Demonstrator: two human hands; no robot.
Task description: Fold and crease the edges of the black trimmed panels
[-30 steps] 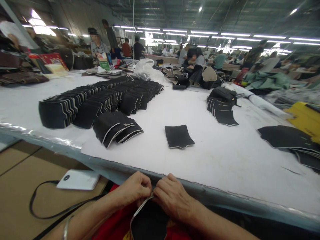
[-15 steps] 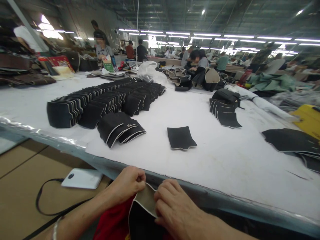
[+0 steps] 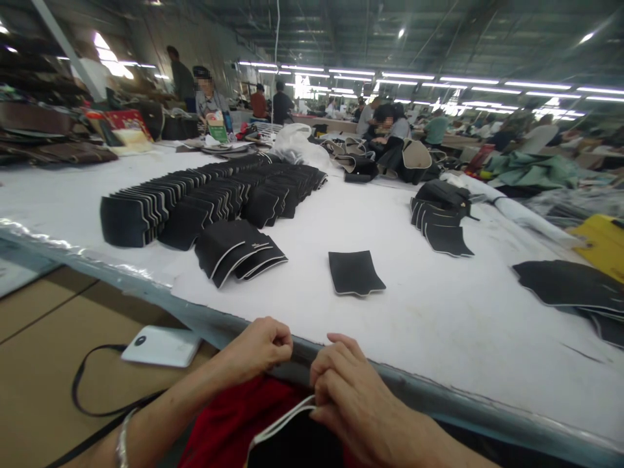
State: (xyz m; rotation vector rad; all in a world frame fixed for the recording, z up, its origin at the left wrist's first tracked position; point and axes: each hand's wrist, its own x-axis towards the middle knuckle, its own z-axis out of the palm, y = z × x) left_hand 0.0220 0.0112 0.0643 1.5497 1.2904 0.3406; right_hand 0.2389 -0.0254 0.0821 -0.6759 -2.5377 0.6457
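A: Where is the black piece (image 3: 295, 448) held?
B: It is held low, in front of the red cloth (image 3: 234, 419) and below the near edge of the table (image 3: 439, 312). Two pale edges can be seen along its top; its lower part is cut off from view.

A: By which hand is it gripped?
B: By the right hand (image 3: 348, 383). The upper edge is pinched under the bent fingers.

A: And the left hand (image 3: 268, 344)?
B: It is held apart from the piece, near the table's edge, with its fingers curled closed. Whether anything thin is pinched there cannot be told. A bracelet (image 3: 121, 439) is worn on that wrist.

A: What is laid out on the table?
B: A single panel (image 3: 355, 272) is set nearest the hands. To its left, a fanned stack (image 3: 234, 250) is placed in front of long rows (image 3: 195, 198) of black panels. To its right, a small pile (image 3: 446, 237) is spread.

A: And beside the left arm?
B: A white phone (image 3: 160, 346) is laid on a brown surface (image 3: 43, 318).
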